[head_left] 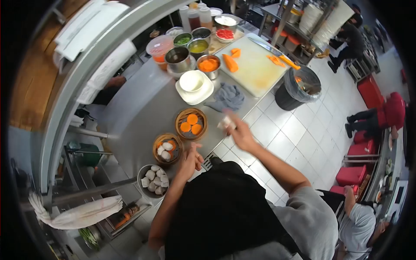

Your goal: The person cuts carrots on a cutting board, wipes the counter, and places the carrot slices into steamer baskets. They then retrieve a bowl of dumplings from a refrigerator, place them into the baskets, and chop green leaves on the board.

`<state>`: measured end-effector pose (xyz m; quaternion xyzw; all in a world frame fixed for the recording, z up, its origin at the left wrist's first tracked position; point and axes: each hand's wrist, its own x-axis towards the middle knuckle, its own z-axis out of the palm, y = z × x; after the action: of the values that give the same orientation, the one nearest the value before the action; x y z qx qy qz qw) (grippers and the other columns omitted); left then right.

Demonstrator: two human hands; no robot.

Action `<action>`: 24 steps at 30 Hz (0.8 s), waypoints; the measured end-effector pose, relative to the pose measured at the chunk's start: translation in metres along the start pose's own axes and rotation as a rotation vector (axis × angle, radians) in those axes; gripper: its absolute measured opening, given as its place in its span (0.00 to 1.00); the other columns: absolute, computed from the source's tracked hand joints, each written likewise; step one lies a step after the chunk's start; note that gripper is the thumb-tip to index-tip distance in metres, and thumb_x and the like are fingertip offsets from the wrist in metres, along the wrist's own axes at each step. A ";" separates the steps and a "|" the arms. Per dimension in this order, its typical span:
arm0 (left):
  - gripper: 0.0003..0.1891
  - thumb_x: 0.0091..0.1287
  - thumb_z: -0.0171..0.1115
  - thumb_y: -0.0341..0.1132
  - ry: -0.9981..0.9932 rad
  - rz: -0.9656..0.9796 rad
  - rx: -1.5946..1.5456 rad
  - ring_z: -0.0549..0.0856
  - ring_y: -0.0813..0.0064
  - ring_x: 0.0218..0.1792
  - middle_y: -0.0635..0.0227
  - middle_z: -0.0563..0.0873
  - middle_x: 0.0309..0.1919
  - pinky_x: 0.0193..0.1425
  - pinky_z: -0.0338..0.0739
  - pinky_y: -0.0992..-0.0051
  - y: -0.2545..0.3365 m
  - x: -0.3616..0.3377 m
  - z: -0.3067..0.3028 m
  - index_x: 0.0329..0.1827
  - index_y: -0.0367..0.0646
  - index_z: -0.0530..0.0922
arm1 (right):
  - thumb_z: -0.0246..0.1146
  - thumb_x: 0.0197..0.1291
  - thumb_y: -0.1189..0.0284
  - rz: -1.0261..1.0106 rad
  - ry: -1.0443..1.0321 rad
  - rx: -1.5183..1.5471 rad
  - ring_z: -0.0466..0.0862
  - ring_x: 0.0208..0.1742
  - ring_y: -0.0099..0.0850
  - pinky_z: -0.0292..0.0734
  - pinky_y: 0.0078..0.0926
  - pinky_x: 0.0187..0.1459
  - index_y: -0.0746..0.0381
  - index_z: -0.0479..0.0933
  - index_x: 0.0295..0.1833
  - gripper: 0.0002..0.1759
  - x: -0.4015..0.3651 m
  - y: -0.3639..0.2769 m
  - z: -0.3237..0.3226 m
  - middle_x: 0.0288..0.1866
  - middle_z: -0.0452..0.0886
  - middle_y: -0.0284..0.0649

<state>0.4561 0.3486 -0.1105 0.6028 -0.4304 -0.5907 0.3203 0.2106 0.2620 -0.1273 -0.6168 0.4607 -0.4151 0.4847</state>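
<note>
My right hand (241, 135) is closed around a white dumpling (225, 124), slightly blurred, over the table's front edge. To its left stands a bamboo steamer basket (178, 129) with three orange carrot slices (192, 119). A second bamboo steamer basket (155, 152) holds several white dumplings (165, 154) on carrot slices. Just right of this second basket, my left hand (190, 161) hovers with loosely curled fingers, partly apart, and I see nothing in them. A metal bowl (140, 177) of several more dumplings sits to the left of my left forearm.
Beyond the baskets are a grey cloth (227, 97), stacked white plates (203, 96) and metal pots of sauces (177, 58). A cutting board (255, 71) bears carrot pieces and a knife (262, 44). A lined bin (289, 97) stands right of the table; other people are farther right.
</note>
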 end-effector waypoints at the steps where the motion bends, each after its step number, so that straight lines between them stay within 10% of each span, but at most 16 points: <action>1: 0.39 0.81 0.33 0.66 -0.112 -0.118 -0.107 0.82 0.75 0.25 0.65 0.81 0.27 0.29 0.78 0.76 -0.009 0.001 0.003 0.64 0.35 0.74 | 0.68 0.65 0.74 -0.295 0.102 -0.187 0.84 0.57 0.45 0.79 0.38 0.58 0.63 0.75 0.68 0.25 0.011 -0.047 -0.031 0.59 0.82 0.50; 5: 0.40 0.80 0.33 0.67 -0.296 -0.311 -0.213 0.87 0.69 0.34 0.61 0.83 0.33 0.38 0.81 0.72 -0.033 -0.001 0.016 0.64 0.35 0.75 | 0.69 0.64 0.74 -0.885 0.418 -0.392 0.85 0.56 0.49 0.82 0.38 0.56 0.62 0.74 0.68 0.26 0.016 -0.117 -0.068 0.56 0.82 0.54; 9: 0.37 0.81 0.35 0.65 -0.299 -0.314 -0.209 0.87 0.68 0.35 0.61 0.84 0.35 0.39 0.83 0.70 -0.041 -0.005 0.011 0.62 0.36 0.75 | 0.70 0.60 0.72 -0.541 0.015 -0.746 0.74 0.69 0.50 0.68 0.49 0.67 0.52 0.74 0.71 0.32 0.015 0.100 0.006 0.63 0.77 0.47; 17: 0.20 0.82 0.52 0.47 -0.123 -0.237 -0.183 0.88 0.73 0.34 0.63 0.84 0.37 0.33 0.83 0.76 -0.040 -0.002 0.013 0.61 0.39 0.77 | 0.69 0.58 0.73 -0.481 -0.112 -0.708 0.75 0.63 0.48 0.71 0.49 0.61 0.54 0.75 0.68 0.30 0.032 0.097 0.020 0.61 0.77 0.45; 24: 0.23 0.75 0.60 0.32 0.116 0.337 0.465 0.86 0.55 0.51 0.52 0.80 0.58 0.54 0.81 0.61 0.009 0.053 0.033 0.71 0.40 0.71 | 0.67 0.62 0.75 -0.343 -0.157 -0.380 0.80 0.52 0.43 0.76 0.38 0.52 0.59 0.76 0.62 0.22 0.048 0.086 0.007 0.52 0.80 0.45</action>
<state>0.4185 0.3012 -0.1287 0.6127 -0.6292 -0.3793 0.2913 0.2144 0.2078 -0.2103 -0.7961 0.3802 -0.3481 0.3170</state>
